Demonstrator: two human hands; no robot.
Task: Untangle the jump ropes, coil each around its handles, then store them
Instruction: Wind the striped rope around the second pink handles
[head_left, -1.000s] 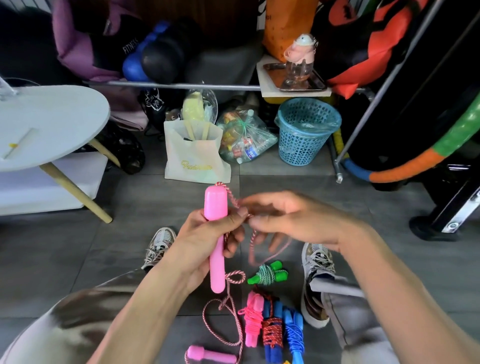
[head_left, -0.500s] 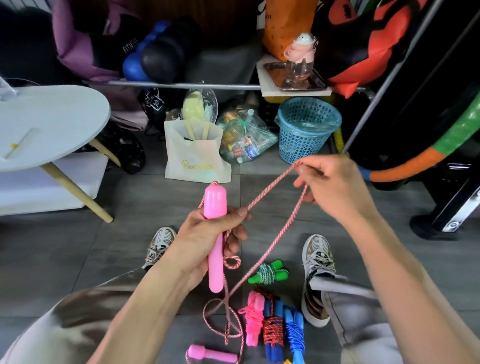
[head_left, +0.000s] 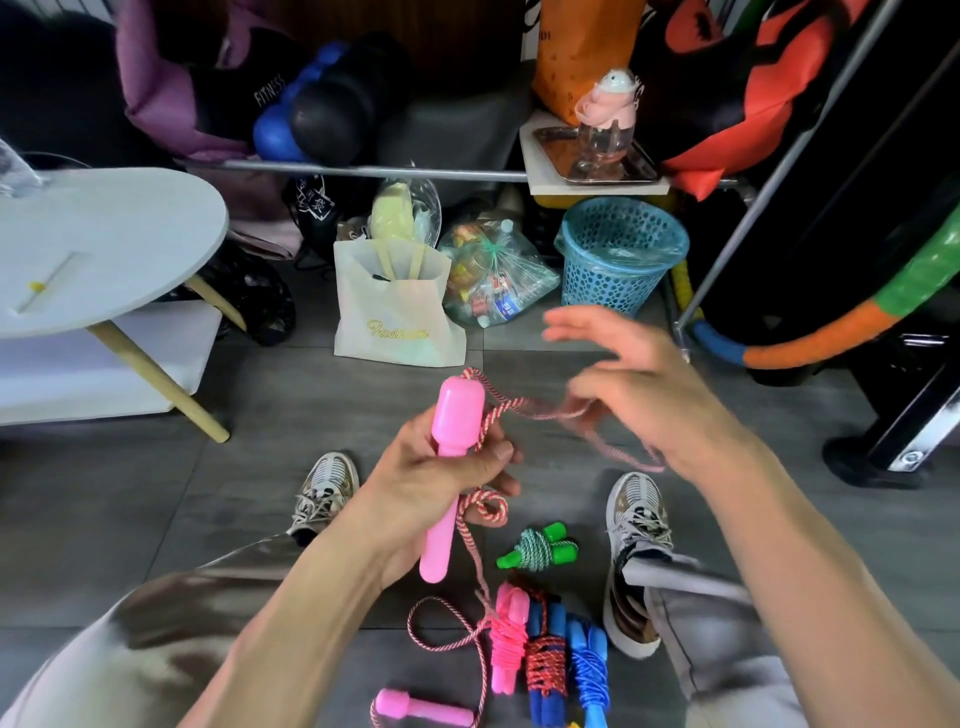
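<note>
Gripping pink handle (head_left: 451, 457) in left hand (head_left: 441, 483), rope (head_left: 545, 413) at right hand (head_left: 639, 395) fingertips

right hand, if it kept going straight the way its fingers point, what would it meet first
The right hand is blurred, fingers pointing up and left in the picture. That line leads toward the clear plastic bag of bottles and the white tote bag. Which comes first is hard to say; depth is unclear.

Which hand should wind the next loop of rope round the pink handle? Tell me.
Right. The left hand grips the pink handle, so it is taken; the right hand is beside the rope that leads off the handle's top.
</note>
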